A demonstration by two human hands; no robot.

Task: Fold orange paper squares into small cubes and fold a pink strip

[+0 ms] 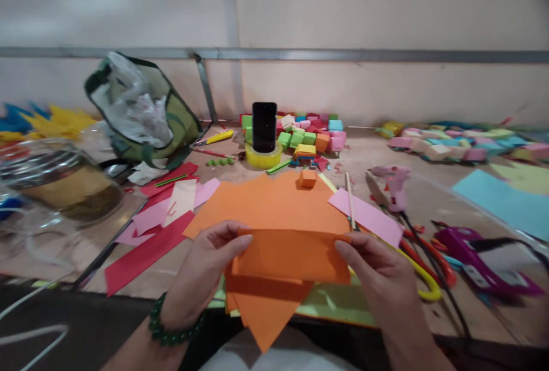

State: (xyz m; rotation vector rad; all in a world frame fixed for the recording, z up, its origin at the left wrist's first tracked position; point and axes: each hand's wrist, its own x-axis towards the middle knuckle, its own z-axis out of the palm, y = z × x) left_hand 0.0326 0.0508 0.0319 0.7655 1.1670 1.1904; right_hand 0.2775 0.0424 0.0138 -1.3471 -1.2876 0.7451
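Observation:
Between my two hands I hold an orange paper strip [294,256], stretched level above the table's front edge. My left hand [210,262] pinches its upper left corner, thumb on the near side. At the upper right corner my right hand [373,268] pinches it the same way. Behind and below the strip lie larger orange paper sheets [270,202], one with a corner pointing toward me. A small folded orange paper box [307,179] sits on their far edge. To the right of the strip is a pink paper strip [369,216] with a thin stick [350,199] beside it.
A phone [264,127] stands in a yellow tape roll [263,158], near many small coloured paper boxes [295,140]. Rightward are a pink glue gun [395,185], red-and-yellow-handled scissors [424,279] and a purple tool [476,262]. Leftward are a glass jar [64,182], a bag [146,108] and red strips [146,251].

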